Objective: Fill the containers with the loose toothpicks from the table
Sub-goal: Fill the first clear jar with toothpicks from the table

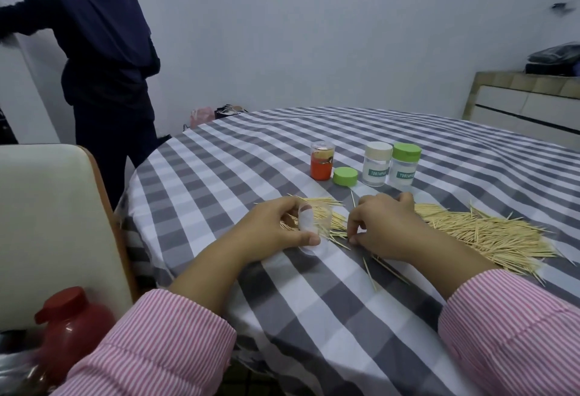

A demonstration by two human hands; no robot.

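Observation:
My left hand (276, 226) grips a clear open container (314, 223) tipped on its side on the checked tablecloth (314, 301), its mouth facing right with toothpicks poking out. My right hand (386, 226) rests beside it, fingertips pinching loose toothpicks near the container's mouth. A large pile of loose toothpicks (489, 235) spreads to the right of that hand, and a smaller bunch (320, 202) lies behind the container. A loose green lid (345, 176) sits further back.
Behind the hands stand an orange container (321, 160), a white-lidded toothpick jar (377, 163) and a green-lidded one (405, 166). A cream chair (47, 223) and a red bottle (72, 323) are at the left. A person in dark clothes (103, 59) stands beyond the table.

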